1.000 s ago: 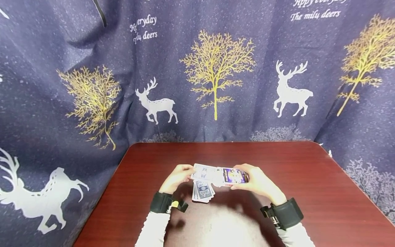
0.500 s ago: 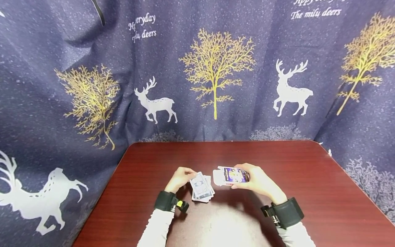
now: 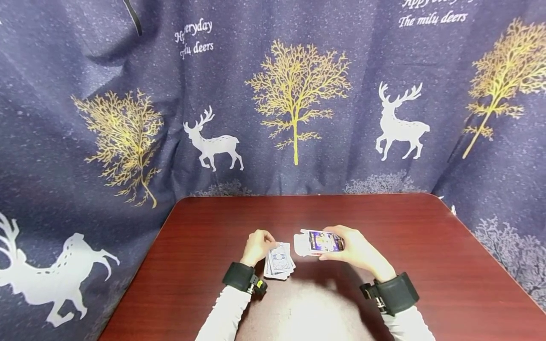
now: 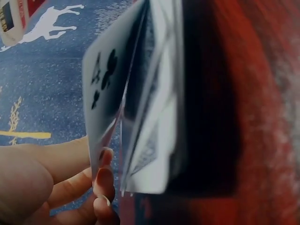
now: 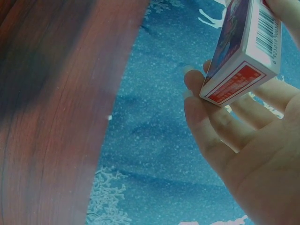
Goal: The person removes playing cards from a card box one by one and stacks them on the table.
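Observation:
My left hand point(image 3: 257, 247) pinches a playing card point(image 4: 101, 86) between thumb and fingers, at the upper left corner of a loose pile of cards point(image 3: 279, 263) on the table. Black marks show on the held card's face in the left wrist view; whether more than one card is pinched, I cannot tell. The pile's blue-patterned backs face up and its edges are uneven. Off to the right, my right hand point(image 3: 359, 250) grips a purple card box point(image 3: 325, 241) by its right end. The box's white flap point(image 3: 302, 244) stands open toward the pile. A barcode shows on its side in the right wrist view.
The reddish-brown table point(image 3: 384, 222) has a bright glare patch at its near middle. A dark blue curtain point(image 3: 273, 180) with deer and trees hangs behind it. Black bands with cameras sit on both wrists.
My left hand drew a card leftward from the box's open end, then lowered it onto the pile and shifted slightly right. The right hand and box have stayed nearly still.

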The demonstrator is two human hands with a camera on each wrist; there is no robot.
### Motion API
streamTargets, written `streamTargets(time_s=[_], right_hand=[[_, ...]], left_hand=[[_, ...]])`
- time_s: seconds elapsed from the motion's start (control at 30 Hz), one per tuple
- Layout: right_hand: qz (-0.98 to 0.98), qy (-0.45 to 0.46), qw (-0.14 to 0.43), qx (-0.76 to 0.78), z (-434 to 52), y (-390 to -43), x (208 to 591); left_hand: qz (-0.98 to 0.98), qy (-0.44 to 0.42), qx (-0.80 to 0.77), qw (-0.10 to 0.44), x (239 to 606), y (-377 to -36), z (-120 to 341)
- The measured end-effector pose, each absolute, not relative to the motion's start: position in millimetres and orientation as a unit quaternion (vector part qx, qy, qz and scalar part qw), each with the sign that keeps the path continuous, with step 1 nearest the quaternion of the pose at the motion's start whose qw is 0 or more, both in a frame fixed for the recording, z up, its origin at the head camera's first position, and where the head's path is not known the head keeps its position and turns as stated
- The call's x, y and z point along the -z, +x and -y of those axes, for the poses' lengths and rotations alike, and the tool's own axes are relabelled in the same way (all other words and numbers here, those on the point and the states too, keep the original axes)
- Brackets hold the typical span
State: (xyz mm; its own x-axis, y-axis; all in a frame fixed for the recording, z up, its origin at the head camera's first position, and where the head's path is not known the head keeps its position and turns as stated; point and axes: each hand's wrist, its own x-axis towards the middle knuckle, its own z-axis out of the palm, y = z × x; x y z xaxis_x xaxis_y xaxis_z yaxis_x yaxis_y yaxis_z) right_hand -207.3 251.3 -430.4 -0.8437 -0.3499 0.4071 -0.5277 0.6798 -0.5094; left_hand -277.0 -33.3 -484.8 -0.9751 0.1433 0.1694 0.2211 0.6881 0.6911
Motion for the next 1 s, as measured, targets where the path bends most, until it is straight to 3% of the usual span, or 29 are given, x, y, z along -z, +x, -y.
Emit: streamTargets(time_s=[0.4, 0.57, 0.77, 1.0], right_hand=[[0.901, 0.244, 0.135, -0.332, -250.1, -207.4, 431.3], [0.903, 0.248, 0.142, -0.321, -248.2, -205.1, 436.1], [0.9, 0.258, 0.143, -0.321, -246.2, -205.2, 440.3], [0.9, 0.258, 0.141, -0.321, -241.9, -205.8, 434.7]], left_hand=[[0.927, -0.075, 0.361, 0.064, 481.6, -275.1, 31.4], [0.906, -0.121, 0.398, 0.082, 472.9, -263.2, 27.1], [0.862, -0.203, 0.462, 0.055, 441.2, -235.4, 8.6], [0.873, -0.199, 0.443, 0.046, 429.1, -225.4, -5.7]])
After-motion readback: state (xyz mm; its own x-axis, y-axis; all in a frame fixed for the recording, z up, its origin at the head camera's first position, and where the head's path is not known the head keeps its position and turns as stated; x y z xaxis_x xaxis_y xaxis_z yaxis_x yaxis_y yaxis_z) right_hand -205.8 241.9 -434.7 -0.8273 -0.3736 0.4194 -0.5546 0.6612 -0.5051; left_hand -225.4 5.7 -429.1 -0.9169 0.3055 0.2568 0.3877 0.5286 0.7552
